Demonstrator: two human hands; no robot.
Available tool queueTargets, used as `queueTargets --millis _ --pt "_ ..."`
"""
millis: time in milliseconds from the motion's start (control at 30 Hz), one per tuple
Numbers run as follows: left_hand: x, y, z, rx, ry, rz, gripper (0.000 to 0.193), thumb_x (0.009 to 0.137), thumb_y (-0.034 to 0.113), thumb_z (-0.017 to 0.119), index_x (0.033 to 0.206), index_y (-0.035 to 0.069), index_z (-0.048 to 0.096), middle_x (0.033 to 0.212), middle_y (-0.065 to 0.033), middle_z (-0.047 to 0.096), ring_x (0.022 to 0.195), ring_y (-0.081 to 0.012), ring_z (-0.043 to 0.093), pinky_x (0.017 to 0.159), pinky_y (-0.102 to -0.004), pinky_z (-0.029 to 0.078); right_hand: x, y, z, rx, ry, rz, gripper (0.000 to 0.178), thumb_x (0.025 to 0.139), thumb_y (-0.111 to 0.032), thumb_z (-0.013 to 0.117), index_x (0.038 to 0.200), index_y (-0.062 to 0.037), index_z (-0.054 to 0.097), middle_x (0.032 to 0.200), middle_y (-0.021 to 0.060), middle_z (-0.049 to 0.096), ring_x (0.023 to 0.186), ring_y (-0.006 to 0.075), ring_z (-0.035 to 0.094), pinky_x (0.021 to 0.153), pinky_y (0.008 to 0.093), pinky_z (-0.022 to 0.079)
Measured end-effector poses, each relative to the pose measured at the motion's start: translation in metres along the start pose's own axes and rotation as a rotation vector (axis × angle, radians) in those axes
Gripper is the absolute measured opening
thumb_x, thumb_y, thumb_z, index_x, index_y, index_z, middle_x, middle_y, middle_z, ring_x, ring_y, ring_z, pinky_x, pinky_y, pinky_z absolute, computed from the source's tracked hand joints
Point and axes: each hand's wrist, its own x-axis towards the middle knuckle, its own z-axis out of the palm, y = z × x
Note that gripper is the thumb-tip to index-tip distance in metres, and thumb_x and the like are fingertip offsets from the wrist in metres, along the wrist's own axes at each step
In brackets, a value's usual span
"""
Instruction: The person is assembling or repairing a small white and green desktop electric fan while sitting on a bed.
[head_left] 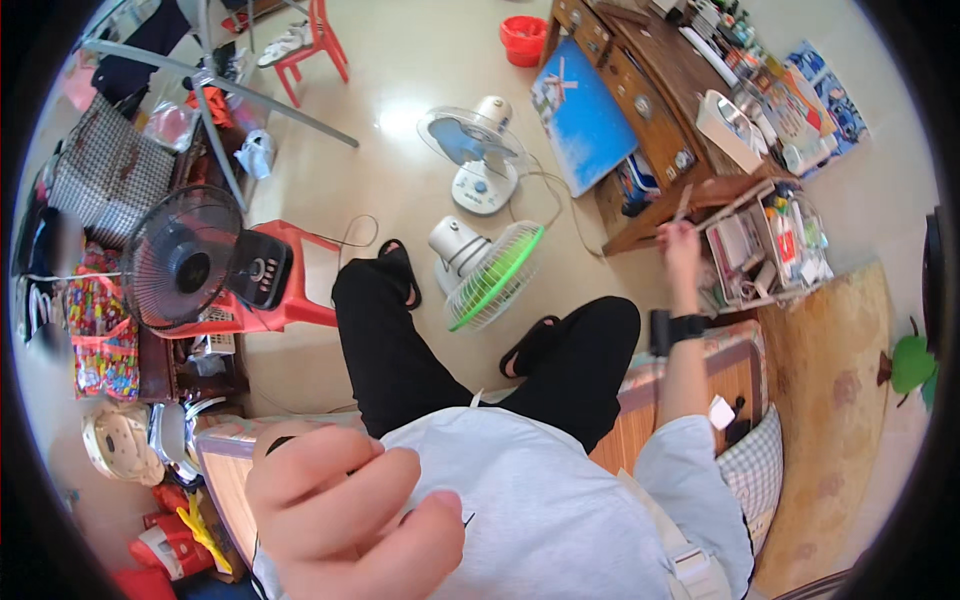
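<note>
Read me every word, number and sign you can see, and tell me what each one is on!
None is clear enough to read.
Black fan: the hub mark and any button labels are too small.
Blue-bladed fan: any print by its buttons is too small.
Packages in the wire rack: any print is too small or blurred.

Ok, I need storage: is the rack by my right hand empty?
No: the rack holds small mixed items. Whether it's completely full, I cannot tell.

Bright; 1 glare patch on floor; edges bent, dark.
</note>
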Motion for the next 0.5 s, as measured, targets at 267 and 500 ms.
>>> queueTargets --millis 267,500 --pt "-0.010 -0.003 0.002 -0.404 -0.163 -0.149 0.046 0.082 0.010 0.049 0.122 0.013 0.027 0.081 -0.0128 0.050 0.057 -0.0258 0.054 0.055 -0.0472 0.044 -0.148 0.055 0.076 0.350 0.051 0.348 0.010 0.083 -0.003 0.046 0.093 -0.0024 0.042 0.077 0.0064 0.054 0.060 0.0122 0.049 0.053 0.0237 0.042" --pt "-0.119 -0.073 0.115 -0.320 -0.085 -0.611 0.018 0.075 -0.005 0.050 0.092 -0.001 0.055 0.076 -0.0084 0.058 0.064 -0.0208 0.055 0.057 -0.0284 0.044 -0.190 0.086 0.137 0.641 -0.023 0.614 0.011 0.078 0.001 0.045 0.083 -0.0067 0.039 0.100 0.0167 0.053 0.079 0.0201 0.053 0.065 0.0305 0.044"
